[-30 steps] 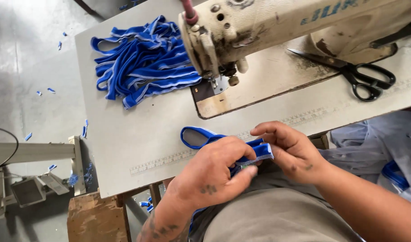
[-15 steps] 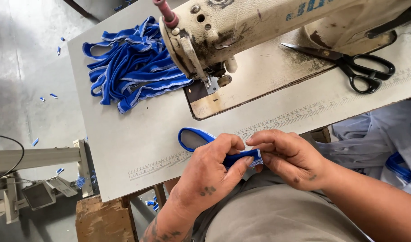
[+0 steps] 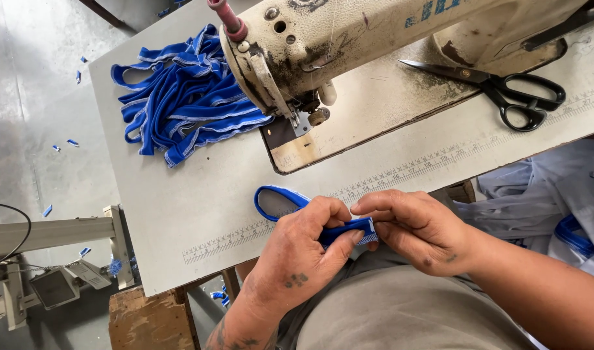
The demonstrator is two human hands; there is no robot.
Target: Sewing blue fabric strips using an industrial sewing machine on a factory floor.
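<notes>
A blue elastic band loop (image 3: 275, 198) with white edging lies at the near edge of the grey sewing table (image 3: 199, 214). My left hand (image 3: 303, 256) pinches the band's folded end from the left. My right hand (image 3: 417, 227) grips the same end from the right, fingertips meeting at the fold. Both hands sit over the table's front edge, just in front of the printed ruler strip (image 3: 400, 175). The needle area of the cream sewing machine (image 3: 323, 45) is behind the hands, a hand's width away.
A pile of blue bands (image 3: 180, 100) lies at the table's back left. Black scissors (image 3: 504, 87) rest on the machine bed at right. Pale blue fabric (image 3: 543, 194) hangs at the right. Blue scraps dot the floor at left, near a metal stand (image 3: 57, 230).
My hands have stayed on the band's end, working the fold tighter. The view has shifted, so the machine and pile appear lower and nearer.
</notes>
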